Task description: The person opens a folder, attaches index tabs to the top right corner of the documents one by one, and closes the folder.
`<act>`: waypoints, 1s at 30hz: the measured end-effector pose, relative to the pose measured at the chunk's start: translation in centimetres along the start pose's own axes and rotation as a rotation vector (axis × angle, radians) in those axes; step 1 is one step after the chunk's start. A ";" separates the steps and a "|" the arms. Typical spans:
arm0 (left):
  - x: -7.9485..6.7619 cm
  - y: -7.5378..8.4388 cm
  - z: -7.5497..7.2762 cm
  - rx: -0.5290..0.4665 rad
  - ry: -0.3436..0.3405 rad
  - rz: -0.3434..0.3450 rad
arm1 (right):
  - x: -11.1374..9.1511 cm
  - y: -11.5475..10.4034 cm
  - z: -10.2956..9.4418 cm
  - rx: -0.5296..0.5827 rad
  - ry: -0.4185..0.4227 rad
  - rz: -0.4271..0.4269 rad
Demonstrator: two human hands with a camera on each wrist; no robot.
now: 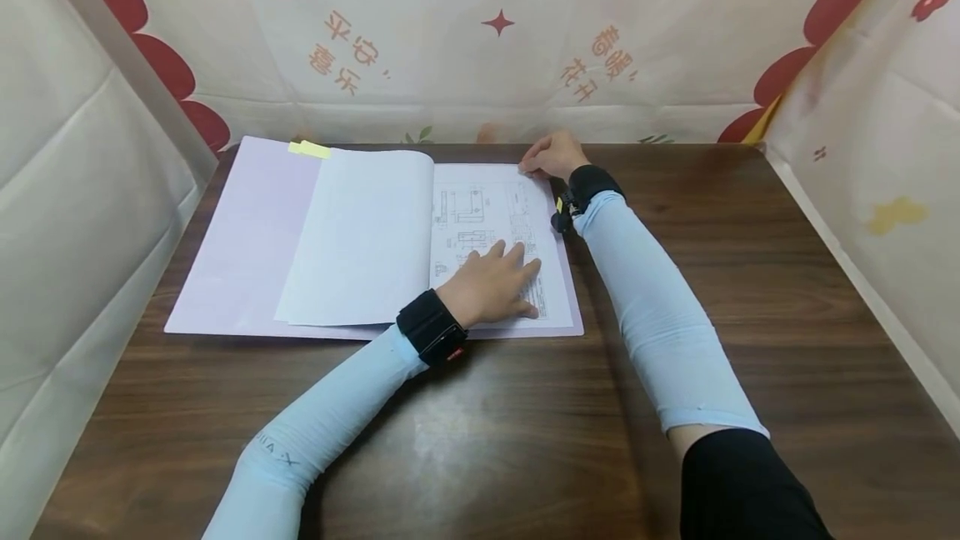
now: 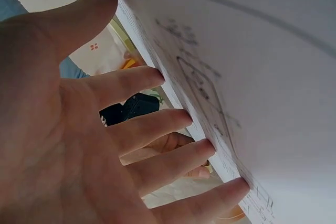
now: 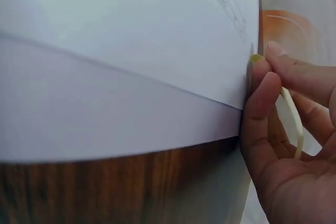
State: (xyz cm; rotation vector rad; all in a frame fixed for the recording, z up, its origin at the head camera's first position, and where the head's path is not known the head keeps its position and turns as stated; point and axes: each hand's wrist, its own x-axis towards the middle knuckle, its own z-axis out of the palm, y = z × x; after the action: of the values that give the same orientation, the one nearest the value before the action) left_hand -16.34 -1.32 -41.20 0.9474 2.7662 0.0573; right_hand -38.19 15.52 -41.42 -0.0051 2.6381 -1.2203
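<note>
A lilac folder point(image 1: 240, 265) lies open with white sheets inside. A blank sheet point(image 1: 367, 232) is turned to the left; the right-hand page point(image 1: 465, 182) carries printed technical drawings. My left hand point(image 1: 491, 283) rests on that page's lower part, fingers spread, and the left wrist view shows its fingertips on the paper. At the page's top right corner is my right hand point(image 1: 555, 157). In the right wrist view its thumb and fingers pinch a pale yellow strip point(image 3: 297, 124) that curves toward the palm, beside the edge of the folder.
A yellow sticky tab point(image 1: 309, 149) sits at the top edge of the left side. The folder lies on a dark wooden table point(image 1: 525, 432). Pale printed cloth point(image 1: 450, 40) stands behind the table and along both sides.
</note>
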 end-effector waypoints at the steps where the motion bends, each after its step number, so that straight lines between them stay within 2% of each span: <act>1: 0.0 0.0 0.0 -0.002 0.001 0.000 | -0.1 -0.1 0.1 0.001 0.002 -0.012; 5: 0.0 0.0 -0.1 -0.003 -0.001 -0.002 | -0.4 -0.6 0.3 0.000 0.002 -0.055; 7: -0.1 0.0 -0.2 -0.005 0.000 -0.002 | -0.4 -0.6 0.4 -0.039 0.010 -0.059; 17: -0.2 -0.1 -0.1 0.001 0.004 0.001 | 1.2 0.2 0.2 -0.125 0.021 -0.002; 25: 0.0 -0.1 -0.1 0.015 0.003 0.002 | 0.1 -0.8 0.5 -0.168 0.048 -0.008; 30: 0.1 0.0 0.0 0.012 -0.005 -0.002 | -0.1 -1.1 0.5 -0.213 0.081 0.023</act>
State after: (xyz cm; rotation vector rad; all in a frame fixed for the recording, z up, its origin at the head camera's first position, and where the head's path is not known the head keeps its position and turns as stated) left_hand -16.42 -1.31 -41.18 0.9463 2.7662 0.0375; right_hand -38.04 14.45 -40.92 0.0394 2.8173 -0.9462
